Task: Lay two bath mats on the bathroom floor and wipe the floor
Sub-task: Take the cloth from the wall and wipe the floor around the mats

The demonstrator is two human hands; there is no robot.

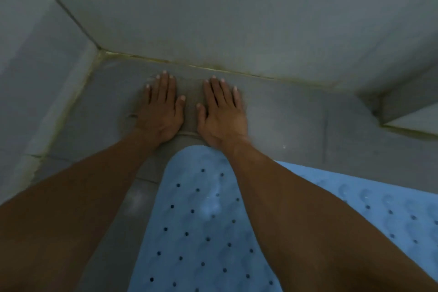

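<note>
A grey cloth (190,92) lies on the grey tiled floor (296,121) close to the back wall. My left hand (161,109) and my right hand (220,111) rest flat on it side by side, palms down, fingers spread and pointing at the wall. Between my forearms a light blue bath mat (199,220) with round holes lies flat, its rounded end just behind my wrists. A second blue bath mat (379,208) lies to the right, partly hidden by my right forearm.
The back wall (237,19) meets the floor along a yellowed grout line just beyond my fingertips. A side wall (35,66) closes the left, forming a corner. A raised tiled ledge (407,106) juts in at the right.
</note>
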